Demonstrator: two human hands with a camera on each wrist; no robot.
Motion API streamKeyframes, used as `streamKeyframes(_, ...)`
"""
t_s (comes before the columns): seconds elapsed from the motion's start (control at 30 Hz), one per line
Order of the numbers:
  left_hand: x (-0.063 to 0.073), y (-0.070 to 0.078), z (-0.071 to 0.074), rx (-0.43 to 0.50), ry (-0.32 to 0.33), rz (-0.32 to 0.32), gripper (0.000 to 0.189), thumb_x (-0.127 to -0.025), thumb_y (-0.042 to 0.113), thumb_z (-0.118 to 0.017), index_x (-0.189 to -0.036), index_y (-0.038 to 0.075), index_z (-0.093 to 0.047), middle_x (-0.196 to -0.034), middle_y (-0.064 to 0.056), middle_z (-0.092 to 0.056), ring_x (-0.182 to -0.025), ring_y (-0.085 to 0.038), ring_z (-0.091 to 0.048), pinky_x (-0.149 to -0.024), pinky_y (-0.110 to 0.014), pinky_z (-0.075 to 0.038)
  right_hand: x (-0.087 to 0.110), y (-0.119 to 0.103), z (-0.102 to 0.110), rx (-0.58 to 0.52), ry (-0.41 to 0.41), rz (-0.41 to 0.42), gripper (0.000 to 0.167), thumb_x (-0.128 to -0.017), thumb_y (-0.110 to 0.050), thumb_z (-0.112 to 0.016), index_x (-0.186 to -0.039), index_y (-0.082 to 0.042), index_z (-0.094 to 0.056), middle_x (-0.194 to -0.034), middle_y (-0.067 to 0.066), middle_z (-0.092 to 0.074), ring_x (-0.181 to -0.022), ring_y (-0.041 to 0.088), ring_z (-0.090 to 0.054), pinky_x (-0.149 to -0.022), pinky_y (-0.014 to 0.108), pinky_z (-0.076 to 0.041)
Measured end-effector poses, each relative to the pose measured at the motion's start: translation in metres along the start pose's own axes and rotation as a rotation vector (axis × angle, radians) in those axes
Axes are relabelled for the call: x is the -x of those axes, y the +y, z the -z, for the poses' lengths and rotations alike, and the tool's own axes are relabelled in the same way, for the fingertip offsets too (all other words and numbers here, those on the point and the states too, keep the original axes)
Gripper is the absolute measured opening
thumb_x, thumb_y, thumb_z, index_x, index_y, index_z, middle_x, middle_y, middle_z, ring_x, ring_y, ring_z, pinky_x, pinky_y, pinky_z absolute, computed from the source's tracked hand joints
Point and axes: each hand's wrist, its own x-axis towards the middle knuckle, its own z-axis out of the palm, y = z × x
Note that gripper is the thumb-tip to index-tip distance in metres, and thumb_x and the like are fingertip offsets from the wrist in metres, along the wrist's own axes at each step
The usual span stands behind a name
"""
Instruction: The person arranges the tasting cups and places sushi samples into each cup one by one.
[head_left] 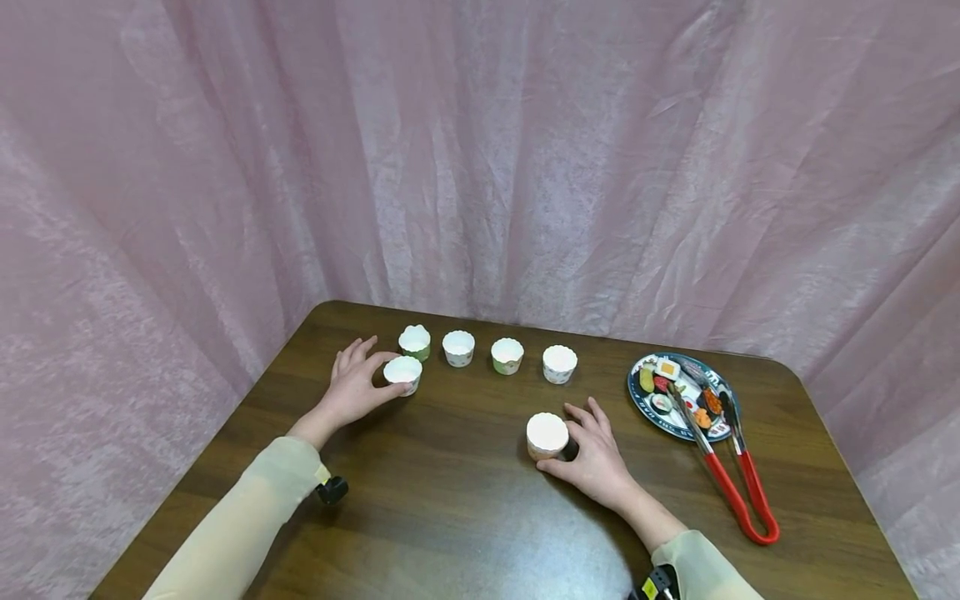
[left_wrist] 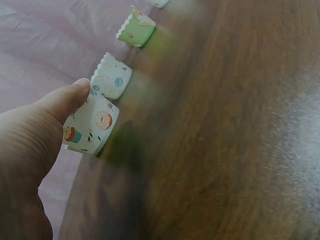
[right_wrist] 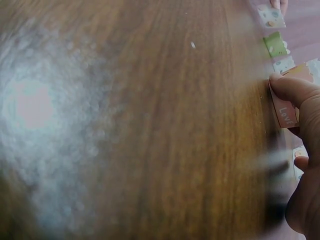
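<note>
My left hand (head_left: 354,392) pinches a white paper baking cup (head_left: 402,374) between thumb and fingers, just in front of the leftmost cup of the back row. In the left wrist view, small cupcake prints cover this baking cup (left_wrist: 94,124). Nearer the table's middle, my right hand (head_left: 596,458) holds another baking cup (head_left: 547,435) by its side. Its wall is pink-orange with "LOVE" lettering, seen on the cup (right_wrist: 285,112) in the right wrist view. Behind both hands stand a green cup (head_left: 415,343), a white cup (head_left: 458,348), a second green cup (head_left: 507,362) and a second white cup (head_left: 559,364).
On the right lies a round blue-rimmed plate (head_left: 647,414) bearing several sushi-like pieces. Red-handled tongs (head_left: 723,482) rest across it, handles toward the front. A pink curtain (head_left: 480,167) hangs behind the brown wooden table (head_left: 450,492).
</note>
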Motion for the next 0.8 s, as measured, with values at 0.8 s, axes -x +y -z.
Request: streamKeyframes(0.8,0.005,-0.015,-0.007,0.016,-0.022,0.023,0.073,-0.086,0.053,-0.079,-0.144,0.012,-0.059,-0.163,-0.026,-0.024,-0.150,-0.051,-0.007,-0.115,-0.072,0.000,0.000,0.001,0.001,0.001,-0.018,-0.017,0.048,-0.073,-0.045,-0.092,-0.106,-0.014,-0.074,-0.154,0.018,-0.046,-0.152,0.044,-0.011,-0.116,0.068,-0.015)
